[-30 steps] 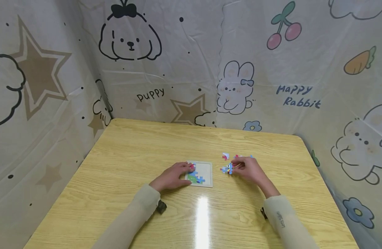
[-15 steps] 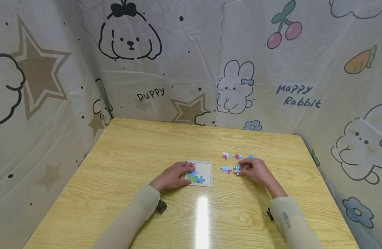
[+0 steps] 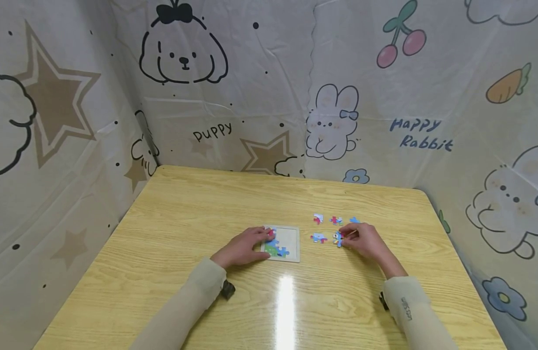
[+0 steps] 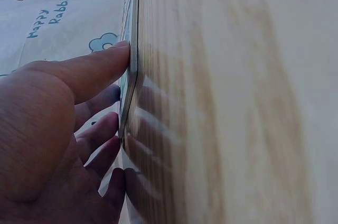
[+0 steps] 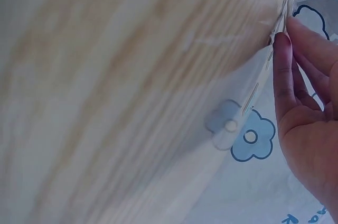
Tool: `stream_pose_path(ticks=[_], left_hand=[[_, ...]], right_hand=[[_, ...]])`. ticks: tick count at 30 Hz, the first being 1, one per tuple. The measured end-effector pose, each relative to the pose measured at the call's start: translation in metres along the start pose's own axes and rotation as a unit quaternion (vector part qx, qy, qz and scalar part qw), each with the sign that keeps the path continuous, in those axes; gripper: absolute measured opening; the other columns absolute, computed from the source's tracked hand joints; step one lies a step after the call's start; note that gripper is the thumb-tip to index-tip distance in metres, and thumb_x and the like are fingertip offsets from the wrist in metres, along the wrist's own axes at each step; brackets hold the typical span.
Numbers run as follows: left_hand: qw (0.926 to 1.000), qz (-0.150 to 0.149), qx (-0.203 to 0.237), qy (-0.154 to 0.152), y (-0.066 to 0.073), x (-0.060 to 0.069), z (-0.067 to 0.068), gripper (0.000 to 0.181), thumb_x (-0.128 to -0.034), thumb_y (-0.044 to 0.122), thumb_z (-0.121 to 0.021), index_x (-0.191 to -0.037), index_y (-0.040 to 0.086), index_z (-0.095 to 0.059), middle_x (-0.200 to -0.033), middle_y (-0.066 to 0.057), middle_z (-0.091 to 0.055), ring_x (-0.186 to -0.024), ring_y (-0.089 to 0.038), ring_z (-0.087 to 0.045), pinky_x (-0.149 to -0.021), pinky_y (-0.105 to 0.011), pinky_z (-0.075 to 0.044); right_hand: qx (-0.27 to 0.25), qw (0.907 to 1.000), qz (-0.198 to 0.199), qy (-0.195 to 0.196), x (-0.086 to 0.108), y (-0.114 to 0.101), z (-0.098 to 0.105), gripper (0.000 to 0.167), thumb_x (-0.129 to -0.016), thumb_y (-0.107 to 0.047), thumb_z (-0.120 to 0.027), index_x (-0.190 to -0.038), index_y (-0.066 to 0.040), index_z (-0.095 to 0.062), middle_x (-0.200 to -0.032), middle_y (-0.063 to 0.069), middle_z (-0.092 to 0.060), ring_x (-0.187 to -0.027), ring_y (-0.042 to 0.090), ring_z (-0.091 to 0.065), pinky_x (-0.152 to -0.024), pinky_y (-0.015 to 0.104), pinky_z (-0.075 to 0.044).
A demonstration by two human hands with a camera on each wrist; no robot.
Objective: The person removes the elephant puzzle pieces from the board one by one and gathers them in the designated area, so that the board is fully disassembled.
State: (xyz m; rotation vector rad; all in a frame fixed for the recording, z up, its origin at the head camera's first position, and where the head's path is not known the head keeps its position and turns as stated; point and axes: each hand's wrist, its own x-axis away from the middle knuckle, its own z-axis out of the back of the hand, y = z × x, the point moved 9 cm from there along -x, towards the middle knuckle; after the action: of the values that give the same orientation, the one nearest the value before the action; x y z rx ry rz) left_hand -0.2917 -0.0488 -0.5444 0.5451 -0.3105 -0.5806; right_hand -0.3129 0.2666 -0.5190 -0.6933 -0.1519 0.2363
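Your R hand (image 3: 361, 238) has thumb & fingertips together, pinching the blue pc (image 3: 337, 238), right of frame ctr; pc's long axis looks roughly up-down in frame. Tray (image 3: 297, 246) lies to its left, w/ one loose pc (image 3: 318, 238) btwn. L hand (image 3: 243, 247) is nearer the tray: fingers relaxed, resting at its left edge. Joined pcs (image 3: 271, 250) cover tray's left & lower part; open room's upper right, R-hand side. Upper-row pcs (image 3: 335, 220) sit just above your grip; more room on table (image 3: 339, 301) below.
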Motion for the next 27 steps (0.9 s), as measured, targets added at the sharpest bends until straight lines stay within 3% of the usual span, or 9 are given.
stream_pose_path(ticks=[27], left_hand=[[1.0, -0.008, -0.003, 0.0, 0.0002, -0.0006, -0.0006, 0.061, -0.0994, 0.037, -0.07, -0.154, 0.017, -0.051, -0.166, -0.009, -0.039, -0.155, -0.033, -0.032, -0.124, -0.053, -0.03]], right_hand=[[0.01, 0.9999, -0.01, -0.008, -0.0001, -0.0021, -0.0025, 0.025, -0.089, -0.002, -0.079, -0.114, 0.002, -0.075, -0.107, 0.014, -0.072, -0.086, 0.019, -0.065, -0.075, 0.027, -0.054]])
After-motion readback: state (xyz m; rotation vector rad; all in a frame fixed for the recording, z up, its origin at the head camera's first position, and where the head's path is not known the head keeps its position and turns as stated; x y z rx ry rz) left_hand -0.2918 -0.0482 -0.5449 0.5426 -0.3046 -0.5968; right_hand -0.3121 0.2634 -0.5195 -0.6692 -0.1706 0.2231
